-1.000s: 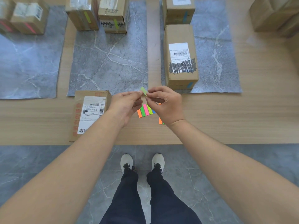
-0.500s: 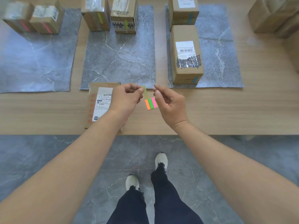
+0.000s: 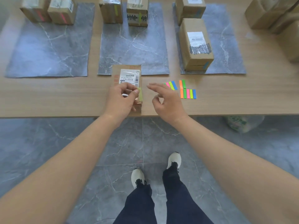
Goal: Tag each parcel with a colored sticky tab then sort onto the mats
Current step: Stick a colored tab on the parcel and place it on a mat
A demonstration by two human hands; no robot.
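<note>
- At the near edge of the table [image 3: 48, 97], centre frame, the left hand [image 3: 120, 99] now pinches the yellow-green tab [image 3: 140, 96] alone, over the untagged parcel [image 3: 127, 78].
- Right hand [image 3: 168, 101] has let go, fingers loose and empty.
- Just beyond, right of centre, the tab strips [image 3: 188, 94] lie uncovered.
- Top centre, the middle mat [image 3: 132, 46] holds green-tagged boxes [image 3: 137, 12], likely this parcel's destination.

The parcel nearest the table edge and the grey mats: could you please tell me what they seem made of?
The parcel: matte brown cardboard, judging by its folded edges, with a shiny taped paper label. The grey mats: probably thin vinyl or rubber, printed with marble-like veins; they lie flat.
</note>
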